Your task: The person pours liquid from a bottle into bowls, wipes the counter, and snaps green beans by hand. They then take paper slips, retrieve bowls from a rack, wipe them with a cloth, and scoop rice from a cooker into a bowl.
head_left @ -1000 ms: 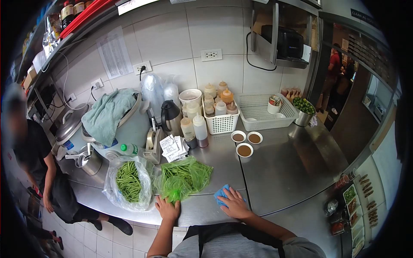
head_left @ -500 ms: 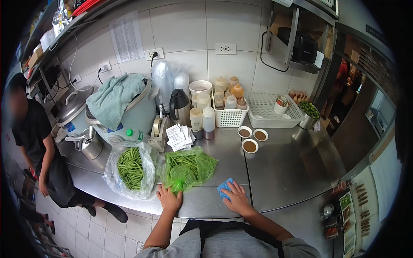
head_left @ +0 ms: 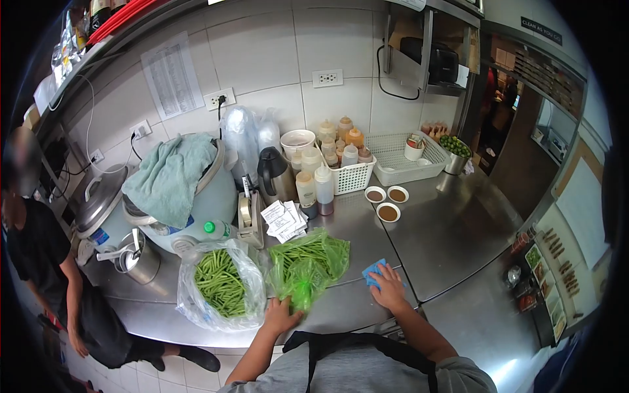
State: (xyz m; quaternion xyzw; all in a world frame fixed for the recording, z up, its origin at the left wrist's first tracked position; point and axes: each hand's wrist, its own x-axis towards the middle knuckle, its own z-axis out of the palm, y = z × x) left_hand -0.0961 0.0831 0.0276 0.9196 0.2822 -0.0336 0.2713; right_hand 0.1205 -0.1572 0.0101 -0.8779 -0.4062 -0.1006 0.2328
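My left hand point(head_left: 282, 316) rests at the counter's front edge with its fingers apart, close against the gathered end of a green plastic bag point(head_left: 303, 290) of green beans. Whether the fingertips touch the bag is hard to see. Under the fingers of my right hand point(head_left: 389, 288) is a folded blue cloth point(head_left: 374, 272), pressed on the steel counter point(head_left: 354, 304). Left of the green bag, a clear plastic bag point(head_left: 190, 298) stands open, full of more green beans point(head_left: 220, 283).
Behind the bags are receipts point(head_left: 285, 221), squeeze bottles point(head_left: 324, 190), a thermos jug point(head_left: 274, 175) and a white basket point(head_left: 354, 178). Three sauce cups point(head_left: 388, 212) sit farther right. Large lidded containers point(head_left: 219, 190) fill the left. A person point(head_left: 49, 249) sits beyond the counter's left end.
My view has turned, so the counter appears shifted and tilted. My right hand and the blue cloth are slightly farther right of the green bag. My left hand stays by the bag.
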